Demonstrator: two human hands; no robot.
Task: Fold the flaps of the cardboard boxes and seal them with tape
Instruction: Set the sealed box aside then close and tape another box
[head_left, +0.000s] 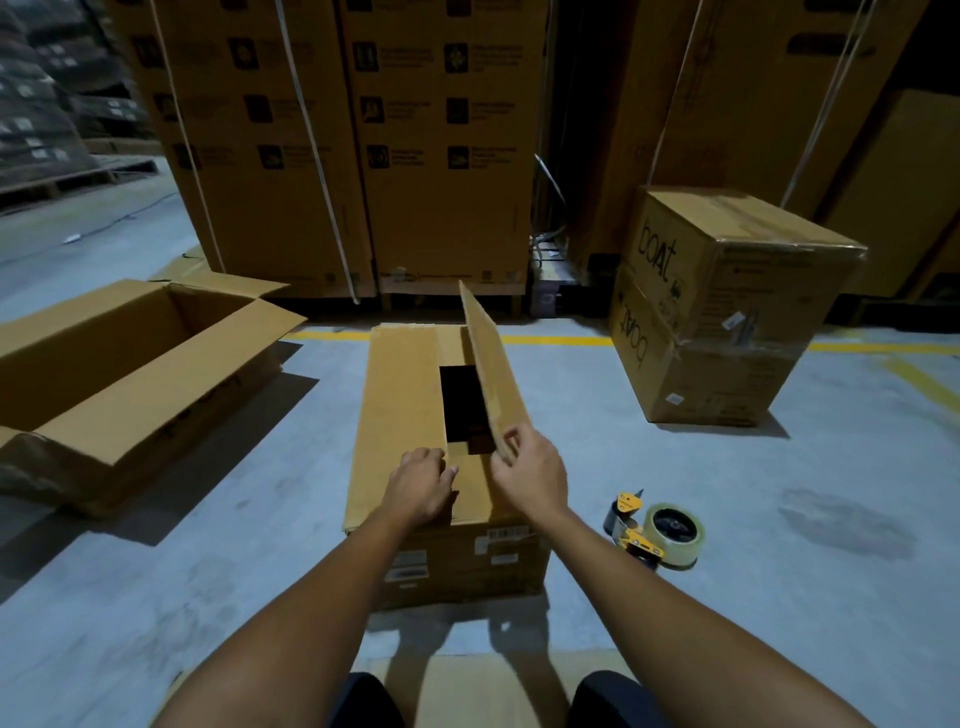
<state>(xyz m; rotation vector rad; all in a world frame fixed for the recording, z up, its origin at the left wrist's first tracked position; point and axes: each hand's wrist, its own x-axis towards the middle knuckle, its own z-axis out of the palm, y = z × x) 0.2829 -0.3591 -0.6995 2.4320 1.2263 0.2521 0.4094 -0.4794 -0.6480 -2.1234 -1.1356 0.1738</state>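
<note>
Pinching raised flap (493, 374) (right hand (530, 475)).

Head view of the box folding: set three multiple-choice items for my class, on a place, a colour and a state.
1. Where is the tape dispenser? A inside the open box; B on the floor, right of the middle box; C on the taped box.
2. What colour is the floor line? A yellow; B red; C white.
3. How is the middle box's right flap? A taped down; B folded flat; C raised.
Answers: B, it lies on concrete beside that box. A, the stripe behind the box is yellow. C, the right hand pinches its near corner and it stands up.
</note>
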